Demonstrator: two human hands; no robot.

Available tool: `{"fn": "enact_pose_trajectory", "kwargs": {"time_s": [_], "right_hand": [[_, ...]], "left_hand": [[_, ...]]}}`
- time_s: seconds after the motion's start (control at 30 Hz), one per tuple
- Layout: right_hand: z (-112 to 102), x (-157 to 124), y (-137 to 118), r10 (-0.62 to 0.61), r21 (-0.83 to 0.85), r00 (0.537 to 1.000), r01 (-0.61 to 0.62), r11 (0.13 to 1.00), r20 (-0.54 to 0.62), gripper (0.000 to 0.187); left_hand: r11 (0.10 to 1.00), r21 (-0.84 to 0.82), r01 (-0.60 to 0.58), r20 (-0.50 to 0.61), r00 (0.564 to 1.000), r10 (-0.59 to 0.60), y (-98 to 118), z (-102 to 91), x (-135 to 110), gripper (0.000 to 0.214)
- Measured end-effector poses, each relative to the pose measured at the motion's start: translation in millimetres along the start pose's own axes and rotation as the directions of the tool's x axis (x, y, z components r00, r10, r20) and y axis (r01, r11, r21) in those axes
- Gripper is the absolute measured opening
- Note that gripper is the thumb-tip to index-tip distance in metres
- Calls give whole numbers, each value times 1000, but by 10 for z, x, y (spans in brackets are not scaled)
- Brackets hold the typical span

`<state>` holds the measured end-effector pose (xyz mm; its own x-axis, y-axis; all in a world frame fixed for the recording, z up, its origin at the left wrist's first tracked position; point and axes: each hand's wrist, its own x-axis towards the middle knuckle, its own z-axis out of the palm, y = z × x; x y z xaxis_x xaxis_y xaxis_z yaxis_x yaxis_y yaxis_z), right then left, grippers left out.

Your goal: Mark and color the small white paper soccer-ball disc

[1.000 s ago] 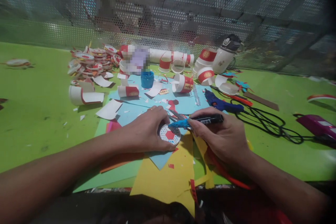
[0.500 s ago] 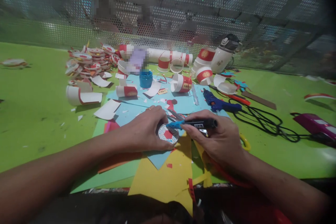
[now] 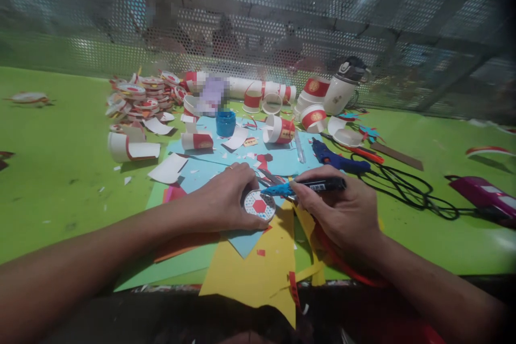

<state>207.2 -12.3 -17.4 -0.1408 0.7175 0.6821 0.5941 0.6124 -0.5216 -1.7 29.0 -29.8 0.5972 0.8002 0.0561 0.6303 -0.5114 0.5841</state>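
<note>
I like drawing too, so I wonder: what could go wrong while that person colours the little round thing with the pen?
The blue pen tip works right beside the left hand pinching the small patterned disc, so a slip might ink the fingers or smear the pattern. The right hand rests near scissors lying half hidden behind it and could bump them. The open blue paint pot stands on the paper and might tip.

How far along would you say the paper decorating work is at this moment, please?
Done: a pile of finished discs sits far left. In hand: the left hand steadies a patterned disc; the right hand holds a marker at its edge. Left: cut paper cups and loose scraps lie unassembled.
</note>
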Motion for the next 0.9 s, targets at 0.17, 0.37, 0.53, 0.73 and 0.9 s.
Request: {"fn": "enact_pose_trajectory", "kwargs": {"time_s": [0.17,0.37,0.53,0.73,0.9], "right_hand": [[11,3,4,-6,-2,1000,6,1000,4,4],[-6,10,-4,2,-5,1000,-1,1000,22,4],[-9,15,-10,16,-8,999,-16,1000,48,4],[-10,7,-18,32,1,996,-32,999,79,4],[1,-12,-20,-23,-12,996,25,1000,87,7]], "left_hand": [[1000,-6,3,-3,1000,-3,4,-5,-4,45],[1000,0,8,-8,1000,-8,7,0,0,44],[1000,0,-14,0,1000,14,-1,-3,0,44],[1000,5,0,3,1000,0,5,-1,11,43],[1000,18,8,9,1000,-8,33,-11,9,44]]}}
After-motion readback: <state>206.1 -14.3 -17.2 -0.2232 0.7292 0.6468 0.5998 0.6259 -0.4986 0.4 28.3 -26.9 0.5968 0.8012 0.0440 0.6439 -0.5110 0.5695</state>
